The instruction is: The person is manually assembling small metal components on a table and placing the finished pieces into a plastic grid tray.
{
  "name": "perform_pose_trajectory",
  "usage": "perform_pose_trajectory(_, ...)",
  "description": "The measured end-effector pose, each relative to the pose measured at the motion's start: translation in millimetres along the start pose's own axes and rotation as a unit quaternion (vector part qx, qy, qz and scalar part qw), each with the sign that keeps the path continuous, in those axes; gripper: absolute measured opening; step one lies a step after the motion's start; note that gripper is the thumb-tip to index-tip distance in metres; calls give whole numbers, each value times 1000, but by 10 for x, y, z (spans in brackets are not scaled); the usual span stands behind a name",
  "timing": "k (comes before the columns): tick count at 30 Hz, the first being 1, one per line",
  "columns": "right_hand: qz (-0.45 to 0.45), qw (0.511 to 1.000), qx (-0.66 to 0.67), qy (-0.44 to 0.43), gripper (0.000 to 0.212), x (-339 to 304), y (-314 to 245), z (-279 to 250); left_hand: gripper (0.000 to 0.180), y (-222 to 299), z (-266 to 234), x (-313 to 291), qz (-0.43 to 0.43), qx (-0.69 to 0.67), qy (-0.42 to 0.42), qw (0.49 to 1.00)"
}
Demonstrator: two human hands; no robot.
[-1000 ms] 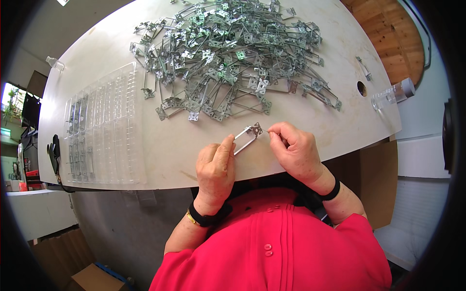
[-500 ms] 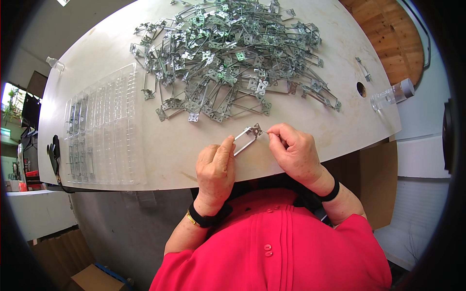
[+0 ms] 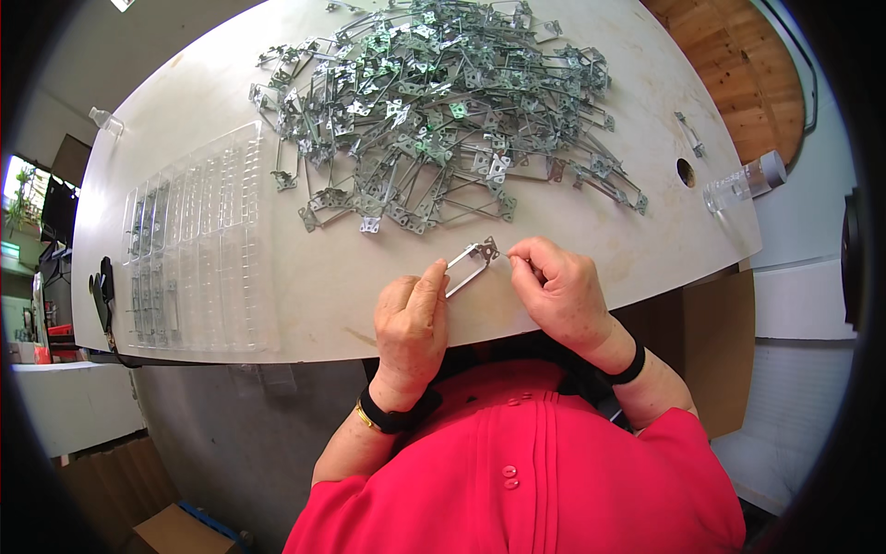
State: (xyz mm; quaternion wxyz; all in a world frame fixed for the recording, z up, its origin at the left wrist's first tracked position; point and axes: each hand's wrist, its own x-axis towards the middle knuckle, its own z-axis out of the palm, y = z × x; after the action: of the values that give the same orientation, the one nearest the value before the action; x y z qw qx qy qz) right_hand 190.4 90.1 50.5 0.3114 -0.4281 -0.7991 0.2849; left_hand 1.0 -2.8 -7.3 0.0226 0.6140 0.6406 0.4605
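Near the frame's middle, my left fingers (image 3: pixel 427 284) pinch a silver, two-railed metal bracket (image 3: pixel 467 282), best held firm while my right fingers (image 3: pixel 530 251), pinching a thin piece (image 3: pixel 504 256), meet its perforated end (image 3: pixel 489 248) squarely.

A pleated red shirt (image 3: pixel 609 462) is worn at six o'clock; black bands (image 3: pixel 630 363) are worn at four and seven o'clock, a gold bracelet (image 3: pixel 365 415) beside the latter.

Right hand (image 3: pixel 563 286) seems slightly nearer the bracket (image 3: pixel 487 250).
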Motion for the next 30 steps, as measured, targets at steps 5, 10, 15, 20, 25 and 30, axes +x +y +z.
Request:
perform_pose_trajectory(5, -9, 1000, 1, 0, 7, 11, -7, 25, 32, 23, -9, 6, -4, 9, 4, 1000)
perform_pose_trajectory(10, -24, 999, -42, -15, 7, 38, -31, -4, 33, 13, -10, -3, 2, 24, 2, 1000)
perform_pose_trajectory(15, -33, 998, -51, -20, 5, 93, -36, -18, 36, 177, -43, 117, 36, 120, 31, 992)
perform_pose_trajectory(20, -19, 998, -54, -34, 6, 60, -44, -21, 44, 425, 118, 88, 80, 75, 3, 994)
perform_pose_trajectory(25, 4, 999, -22, -42, 10, 27, 34, 7, 47, 449, 352, 149, 74, 14, -34, 997)
perform_pose_trajectory(30, 34, 997, 34, -60, 13, 27, 79, 17, 41, 363, 445, 145, 49, 14, -57, 997)
